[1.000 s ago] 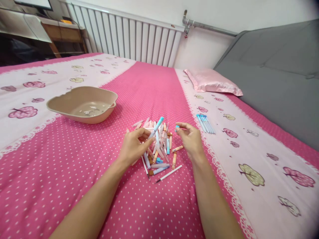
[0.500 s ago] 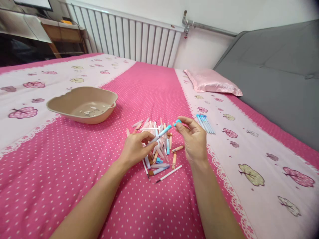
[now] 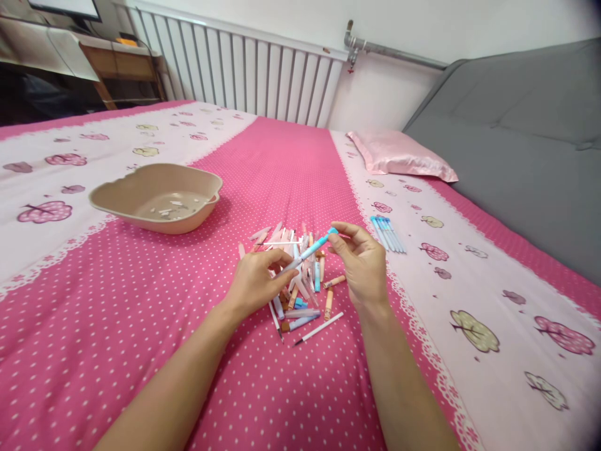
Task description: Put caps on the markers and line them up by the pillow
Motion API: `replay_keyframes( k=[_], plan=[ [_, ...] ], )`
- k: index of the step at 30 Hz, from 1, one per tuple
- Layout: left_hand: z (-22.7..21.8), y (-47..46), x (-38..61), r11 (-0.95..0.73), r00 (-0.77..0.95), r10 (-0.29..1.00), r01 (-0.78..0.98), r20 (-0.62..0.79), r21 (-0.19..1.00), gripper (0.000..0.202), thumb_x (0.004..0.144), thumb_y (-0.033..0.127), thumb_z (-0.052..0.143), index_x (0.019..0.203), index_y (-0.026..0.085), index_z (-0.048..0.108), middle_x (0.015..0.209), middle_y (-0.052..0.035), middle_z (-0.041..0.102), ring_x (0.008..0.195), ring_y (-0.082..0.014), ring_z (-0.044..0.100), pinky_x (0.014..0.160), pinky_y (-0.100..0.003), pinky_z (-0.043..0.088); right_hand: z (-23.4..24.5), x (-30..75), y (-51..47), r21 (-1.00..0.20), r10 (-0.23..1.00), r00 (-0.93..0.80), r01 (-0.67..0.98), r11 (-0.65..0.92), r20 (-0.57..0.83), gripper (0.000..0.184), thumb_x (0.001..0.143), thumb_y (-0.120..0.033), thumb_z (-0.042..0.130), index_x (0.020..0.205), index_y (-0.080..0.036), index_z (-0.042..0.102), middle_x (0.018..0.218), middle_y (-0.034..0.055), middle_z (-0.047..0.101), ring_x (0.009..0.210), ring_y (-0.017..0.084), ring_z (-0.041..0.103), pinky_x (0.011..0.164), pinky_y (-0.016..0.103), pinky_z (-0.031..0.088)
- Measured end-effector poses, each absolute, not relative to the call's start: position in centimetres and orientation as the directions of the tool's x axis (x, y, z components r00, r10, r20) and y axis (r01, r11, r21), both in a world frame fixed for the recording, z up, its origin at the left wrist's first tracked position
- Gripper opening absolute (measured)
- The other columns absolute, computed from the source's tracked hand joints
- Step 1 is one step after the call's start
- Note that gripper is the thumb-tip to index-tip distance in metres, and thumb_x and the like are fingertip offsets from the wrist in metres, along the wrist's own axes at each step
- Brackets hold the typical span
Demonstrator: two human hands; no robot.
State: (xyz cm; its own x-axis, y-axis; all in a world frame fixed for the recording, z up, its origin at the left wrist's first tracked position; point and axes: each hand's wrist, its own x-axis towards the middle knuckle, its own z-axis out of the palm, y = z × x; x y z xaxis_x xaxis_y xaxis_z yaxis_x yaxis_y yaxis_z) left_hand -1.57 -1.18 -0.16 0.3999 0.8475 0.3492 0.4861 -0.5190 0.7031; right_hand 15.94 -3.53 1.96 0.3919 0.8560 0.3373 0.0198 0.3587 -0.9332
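Note:
My left hand (image 3: 258, 277) is closed round the lower barrel of a light blue pen (image 3: 311, 248), which slants up to the right. At its upper end sits a small bright blue cap (image 3: 332, 231), pinched between the thumb and fingers of my right hand (image 3: 359, 263). The cap meets the pen's end; whether it is seated fully I cannot tell. Under and around my hands lies a pile of pen parts (image 3: 305, 282): pinkish clear barrels, orange and blue pieces. A white refill (image 3: 319, 329) with a dark tip lies at the pile's near edge.
A beige plastic basin (image 3: 154, 194) with several small white bits inside stands at the left. Several blue-capped pens (image 3: 387, 235) lie side by side at the right. Farther back are a pink pillow (image 3: 399, 155), a grey headboard (image 3: 511, 138) and a white radiator (image 3: 235, 62).
My right hand has moved slightly left and brought the blue cap onto the pen's upper end; a gap separated them before. My left hand has stayed almost still.

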Motion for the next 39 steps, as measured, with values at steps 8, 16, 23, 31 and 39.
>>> replay_keyframes(
  k=[8, 16, 23, 31, 39],
  plan=[
    [-0.02, -1.23, -1.48, -0.527, 0.406, 0.84, 0.452, 0.36, 0.719, 0.01, 0.075, 0.026, 0.063, 0.074, 0.017, 0.066, 0.069, -0.0006, 0.068, 0.063, -0.0128, 0.06, 0.062, -0.024, 0.044, 1.88, 15.96, -3.63, -0.925, 0.869, 0.339, 0.007, 0.38, 0.36, 0.017, 0.071, -0.022, 0.07, 0.088, -0.02, 0.068, 0.083, 0.0, 0.067, 0.077, 0.011, 0.061, 0.067, 0.024, 0.051],
    [-0.04, -1.23, -1.51, -0.523, 0.424, 0.838, 0.449, 0.342, 0.724, 0.01, 0.076, 0.026, 0.062, 0.075, 0.017, 0.066, 0.07, -0.0009, 0.068, 0.063, -0.0129, 0.06, 0.063, -0.024, 0.044, 1.71, 15.92, -3.57, -0.92, 0.873, 0.302, 0.045, 0.388, 0.383, 0.017, 0.075, -0.022, 0.067, 0.091, -0.022, 0.068, 0.088, 0.0007, 0.069, 0.081, 0.012, 0.063, 0.072, 0.027, 0.052],
    [0.03, -1.22, -1.54, -0.513, 0.42, 0.845, 0.461, 0.332, 0.724, 0.01, 0.076, 0.026, 0.063, 0.075, 0.017, 0.066, 0.069, -0.0009, 0.068, 0.063, -0.0127, 0.06, 0.062, -0.024, 0.044, 1.61, 15.95, -3.54, -0.913, 0.862, 0.309, 0.068, 0.402, 0.402, 0.018, 0.074, -0.023, 0.068, 0.092, -0.021, 0.068, 0.088, 0.0008, 0.069, 0.08, 0.012, 0.063, 0.071, 0.026, 0.052],
    [0.24, -1.36, -1.48, -0.48, 0.399, 0.858, 0.399, 0.324, 0.781, 0.011, 0.075, 0.027, 0.062, 0.075, 0.016, 0.066, 0.071, -0.0021, 0.069, 0.063, -0.0139, 0.062, 0.063, -0.025, 0.048, 1.73, 15.89, -3.65, -0.923, 0.869, 0.316, 0.086, 0.374, 0.381, 0.028, 0.073, -0.026, 0.069, 0.101, -0.021, 0.065, 0.1, 0.0034, 0.066, 0.085, 0.013, 0.06, 0.069, 0.026, 0.052],
    [-0.14, -0.93, -1.25, -0.321, 0.207, 0.936, 0.174, 0.284, 0.931, 0.017, 0.069, 0.029, 0.07, 0.077, 0.015, 0.064, 0.071, -0.0035, 0.069, 0.062, -0.0143, 0.064, 0.058, -0.024, 0.049, 2.01, 15.36, -4.06, -0.954, 0.925, 0.236, 0.085, 0.286, 0.298, 0.029, 0.072, -0.028, 0.069, 0.099, -0.019, 0.063, 0.097, 0.0055, 0.066, 0.087, 0.016, 0.062, 0.075, 0.031, 0.053]
  ],
)
